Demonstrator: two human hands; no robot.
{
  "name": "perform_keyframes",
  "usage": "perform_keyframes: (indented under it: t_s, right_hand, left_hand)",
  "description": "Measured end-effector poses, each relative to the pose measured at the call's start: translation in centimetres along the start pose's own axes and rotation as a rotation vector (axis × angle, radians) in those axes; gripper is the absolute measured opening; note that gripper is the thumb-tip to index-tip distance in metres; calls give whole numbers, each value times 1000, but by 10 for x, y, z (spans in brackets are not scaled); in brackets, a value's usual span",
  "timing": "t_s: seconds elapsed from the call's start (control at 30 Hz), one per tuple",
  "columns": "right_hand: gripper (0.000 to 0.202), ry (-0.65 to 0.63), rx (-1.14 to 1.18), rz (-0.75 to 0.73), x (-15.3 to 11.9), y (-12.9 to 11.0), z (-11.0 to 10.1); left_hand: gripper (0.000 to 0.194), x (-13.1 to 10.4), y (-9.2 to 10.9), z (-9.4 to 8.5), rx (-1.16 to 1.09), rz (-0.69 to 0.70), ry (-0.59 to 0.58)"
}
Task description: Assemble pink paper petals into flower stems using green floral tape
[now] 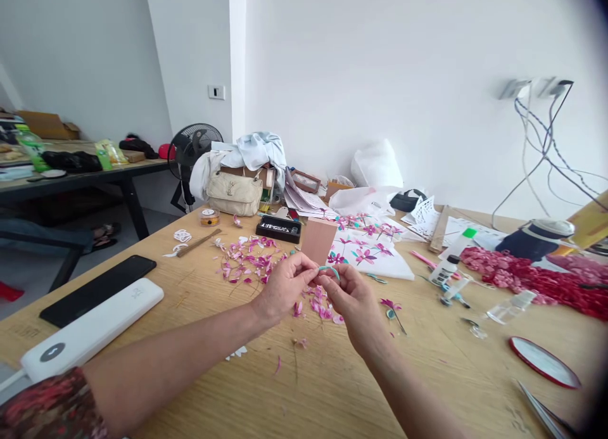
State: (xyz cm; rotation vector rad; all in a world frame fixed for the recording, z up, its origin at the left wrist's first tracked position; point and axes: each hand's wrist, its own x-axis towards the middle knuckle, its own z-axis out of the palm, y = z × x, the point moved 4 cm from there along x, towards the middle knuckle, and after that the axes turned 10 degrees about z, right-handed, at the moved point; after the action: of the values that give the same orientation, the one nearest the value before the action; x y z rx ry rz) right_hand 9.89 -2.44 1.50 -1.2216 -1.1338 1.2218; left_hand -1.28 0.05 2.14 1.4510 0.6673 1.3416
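Above the middle of the wooden table, my left hand and my right hand meet with fingertips pinched. A thin teal strip curves between them, gripped by both; what it is made of I cannot tell. Just behind the hands stands a pinkish-brown card. Loose pink petals lie scattered to the left and beneath my fingers. Finished-looking pink and teal flowers rest on a white sheet behind my right hand.
At left lie a black phone and a white power bank. A black case sits behind the petals. On the right are small bottles, a clear spray bottle, a red-rimmed oval dish, scissors and red trim.
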Motion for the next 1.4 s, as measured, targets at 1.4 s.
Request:
perform_keyframes:
  t_s: [1.4]
  right_hand:
    - [26,138,212,1,12,18,-9]
  left_hand:
    - [21,1,-18,1,140,-42,-61]
